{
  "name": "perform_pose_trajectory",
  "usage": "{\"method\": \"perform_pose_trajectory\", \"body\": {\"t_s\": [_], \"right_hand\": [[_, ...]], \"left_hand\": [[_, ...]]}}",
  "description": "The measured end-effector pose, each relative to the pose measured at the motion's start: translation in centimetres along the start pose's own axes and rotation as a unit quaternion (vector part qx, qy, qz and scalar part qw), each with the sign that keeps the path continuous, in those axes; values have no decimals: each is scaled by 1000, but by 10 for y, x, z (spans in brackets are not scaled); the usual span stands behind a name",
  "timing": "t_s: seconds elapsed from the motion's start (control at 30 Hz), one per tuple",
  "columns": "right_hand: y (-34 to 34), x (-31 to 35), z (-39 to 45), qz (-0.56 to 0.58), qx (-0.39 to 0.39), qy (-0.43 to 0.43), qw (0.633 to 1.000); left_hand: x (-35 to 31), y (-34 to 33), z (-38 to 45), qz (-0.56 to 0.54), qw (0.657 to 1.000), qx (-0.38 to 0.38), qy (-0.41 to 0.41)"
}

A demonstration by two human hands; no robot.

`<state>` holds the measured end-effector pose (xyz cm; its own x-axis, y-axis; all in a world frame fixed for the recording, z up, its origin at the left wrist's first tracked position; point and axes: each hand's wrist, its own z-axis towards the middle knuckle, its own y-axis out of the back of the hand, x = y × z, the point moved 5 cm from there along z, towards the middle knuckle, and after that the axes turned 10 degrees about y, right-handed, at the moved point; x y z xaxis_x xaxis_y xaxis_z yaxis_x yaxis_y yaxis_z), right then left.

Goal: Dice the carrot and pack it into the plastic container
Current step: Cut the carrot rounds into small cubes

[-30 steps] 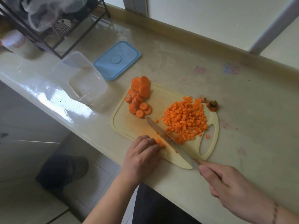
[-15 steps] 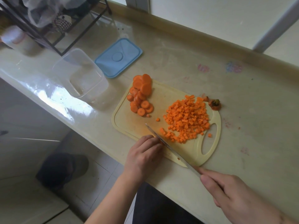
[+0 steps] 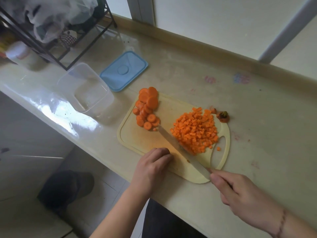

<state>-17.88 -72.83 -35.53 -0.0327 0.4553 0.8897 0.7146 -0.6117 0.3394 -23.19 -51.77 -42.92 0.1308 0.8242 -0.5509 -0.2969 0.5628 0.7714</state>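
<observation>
Since the earlier frames the knife (image 3: 181, 148) has swung away from the left hand (image 3: 152, 166) and now lies with its flat against the near edge of the dice (image 3: 195, 133); the loose bits that lay beside the left fingers have joined that heap, and the blade tip now sits close to the slices (image 3: 146, 107).

The counter (image 3: 257, 117) runs across the view, pale and glossy, with a dark wire rack (image 3: 51, 40) at its far left end holding plastic bags. The board (image 3: 142, 140) sits near the counter's front edge, its handle cut-out toward the right. The container (image 3: 85, 88), clear and with nothing in it, stands on the counter just left of the board, apart from it. Its blue lid (image 3: 124, 71) lies flat behind it, close to the board's far corner.

On the board, the dice form a broad heap on the right half, with a few stray cubes near the cut-out. The slices are stacked and fanned along the far left edge. The carrot top (image 3: 223, 116) rests at the board's far right rim.

The left hand rests knuckles-up on the board's near edge with fingers curled under; no carrot shows beneath them. The right hand (image 3: 240, 193) is wrapped round the knife's handle, hiding it, with the blade running diagonally up and left across the board.
</observation>
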Motion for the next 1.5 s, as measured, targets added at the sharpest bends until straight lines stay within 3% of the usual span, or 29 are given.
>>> {"method": "perform_pose_trajectory", "body": {"t_s": [0.23, 0.3, 0.37, 0.43, 0.53, 0.6, 0.67, 0.73, 0.8, 1.03, 1.13, 1.23, 1.33, 1.43, 1.5], "right_hand": [[8, 1, -11, 83, -30, -41, 995], [15, 10, -15, 62, -43, -36, 997], [24, 14, -20, -7, -62, -13, 998], [30, 13, -24, -116, -77, 7, 990], [27, 8, -28, -304, -86, 40, 948], [21, 5, -24, -365, -42, 15, 930], [12, 5, -18, -400, -21, 10, 916], [5, 12, -14, -452, -41, 63, 889], [1, 19, -11, -486, -67, 81, 867], [-12, 35, -12, -527, -122, 62, 839], [-15, 40, -18, -517, -145, 49, 842], [-16, 45, -22, -496, -156, 19, 854], [-20, 47, -25, -480, -145, -13, 865], [-27, 46, -26, -460, -128, -39, 878], [-30, 45, -27, -448, -129, -51, 883]], "left_hand": [[-6, -13, 45, -64, 997, 6, 41], [-8, -9, 52, -86, 996, 13, 28], [-6, 0, 50, -112, 993, 5, 32], [2, 21, 47, -130, 986, -50, 89], [11, 55, 55, -150, 968, -143, 141], [1, 62, 73, -154, 983, -71, 69], [-12, 51, 89, -92, 992, 84, -19], [-16, 32, 99, -12, 981, 188, -48], [-14, 17, 107, 18, 973, 229, -37], [-10, -7, 129, 3, 961, 274, 42], [2, 10, 138, 15, 981, 188, 32], [38, 36, 158, 119, 989, 77, 34], [63, 41, 169, 224, 960, 154, 67], [67, 34, 168, 259, 943, 211, 8], [63, 33, 169, 269, 941, 202, -38]]}}
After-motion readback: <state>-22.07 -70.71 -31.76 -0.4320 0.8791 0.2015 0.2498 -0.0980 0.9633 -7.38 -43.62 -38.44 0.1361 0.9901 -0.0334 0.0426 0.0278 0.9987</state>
